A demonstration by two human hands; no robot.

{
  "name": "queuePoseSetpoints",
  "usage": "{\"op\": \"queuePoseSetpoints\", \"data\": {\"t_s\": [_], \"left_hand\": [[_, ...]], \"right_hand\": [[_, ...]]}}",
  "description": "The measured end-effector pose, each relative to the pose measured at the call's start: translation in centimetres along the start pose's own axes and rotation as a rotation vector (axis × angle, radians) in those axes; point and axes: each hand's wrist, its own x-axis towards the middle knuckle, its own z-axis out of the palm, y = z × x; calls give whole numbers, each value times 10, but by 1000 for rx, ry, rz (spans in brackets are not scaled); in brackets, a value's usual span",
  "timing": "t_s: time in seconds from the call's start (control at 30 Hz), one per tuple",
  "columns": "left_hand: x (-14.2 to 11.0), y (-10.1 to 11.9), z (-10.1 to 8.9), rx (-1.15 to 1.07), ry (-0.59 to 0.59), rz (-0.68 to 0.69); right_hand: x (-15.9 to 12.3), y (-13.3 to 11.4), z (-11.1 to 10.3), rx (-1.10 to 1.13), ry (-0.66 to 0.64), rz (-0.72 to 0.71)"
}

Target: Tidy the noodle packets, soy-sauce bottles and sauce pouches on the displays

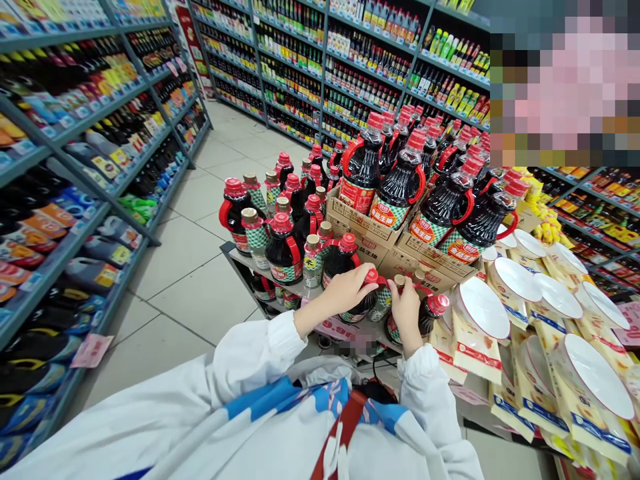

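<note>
Across the front of the display, my left hand (351,288) has its fingers closed around the red cap of a dark soy sauce jug (361,312). Just right of it, my right hand (406,308) is closed at the neck of a small gold-capped bottle (399,281); its fingers partly hide that bottle. The jug's red handle (385,283) shows between the two hands. Another red-capped jug (438,305) stands beside my right wrist. To the left of my hands, a green-checked bottle (313,261) stands among more soy sauce jugs (283,248).
Behind my hands, cardboard cartons (367,227) carry several large soy sauce jugs (397,190). White bowls (483,308) on bagged goods (477,353) crowd the right side. Shelves (145,87) line the left, with tiled floor (185,267) between. A pink price sign (340,328) hangs at the front edge.
</note>
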Motion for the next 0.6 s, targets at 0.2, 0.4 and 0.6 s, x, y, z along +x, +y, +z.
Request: {"op": "queuePoseSetpoints", "data": {"t_s": [0.2, 0.4, 0.6], "left_hand": [[0, -4, 1, -14, 21, 28], [-1, 5, 8, 64, 95, -46], [1, 25, 20, 257, 80, -161]], "right_hand": [[20, 1, 7, 217, -28, -56], [37, 0, 13, 307, -64, -64], [58, -16, 23, 488, -229, -174]]}}
